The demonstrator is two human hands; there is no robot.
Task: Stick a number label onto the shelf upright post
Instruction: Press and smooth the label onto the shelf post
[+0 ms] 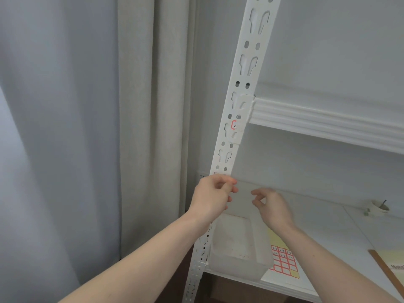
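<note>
A white perforated post (235,119) runs up the middle of the view, tilted slightly to the right at the top. A red-bordered label (234,124) sits on the post beside the end of the upper shelf beam (323,125). The left hand (213,196) is at the post lower down, its fingers (229,186) curled against the post's front; whether they pinch anything cannot be told. The right hand (272,206) hovers just beside it, apart from the post, thumb and forefinger loosely curled toward each other and holding nothing visible. On the lower shelf (328,226) stand a translucent bin (238,248) and, just to its right, a sheet of red-bordered labels (283,260). A grey curtain (87,127) hangs on the left.
</note>
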